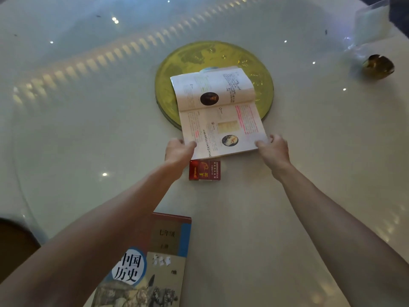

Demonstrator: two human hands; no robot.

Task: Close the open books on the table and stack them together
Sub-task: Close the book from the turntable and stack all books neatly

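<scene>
Each hand [180, 149] [273, 147] grips the open book [218, 111] on glossy white table [309, 151].

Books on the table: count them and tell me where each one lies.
2. An open book lies partly on the yellow disc, held at its near corners by the left hand and right hand. A closed book lies nearest the camera, partly hidden under the left forearm.

Glossy white table [287, 207] with round yellow centre disc [168, 69], ceiling-light reflections.
</scene>
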